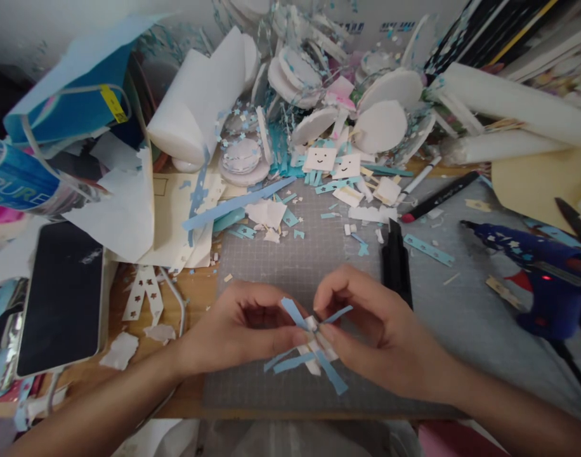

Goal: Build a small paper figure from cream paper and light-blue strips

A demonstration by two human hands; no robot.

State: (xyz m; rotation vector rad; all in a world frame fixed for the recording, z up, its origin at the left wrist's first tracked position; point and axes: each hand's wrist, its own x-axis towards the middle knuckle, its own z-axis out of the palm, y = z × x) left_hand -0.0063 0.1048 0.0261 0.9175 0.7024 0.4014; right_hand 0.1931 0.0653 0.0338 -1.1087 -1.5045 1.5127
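Note:
Between my hands is a small paper craft piece (314, 346), white in the middle with several light blue paper strips sticking out of it. My left hand (252, 327) pinches it from the left with thumb and fingers. From the right, my right hand (371, 324) grips the same piece, its thumb along the white part and its index finger curled above. Fingers hide part of the white centre. Both hands are above the grey cutting mat (271, 260). Just beyond my right hand lies a black utility knife (396, 263).
A blue glue gun (547, 273) with a red light lies at right. A black marker (440, 197) and paper scraps (266, 214) lie farther back. White foam discs (380, 127) and smiling square cards (319, 158) crowd the rear. A phone (62, 298) lies at left.

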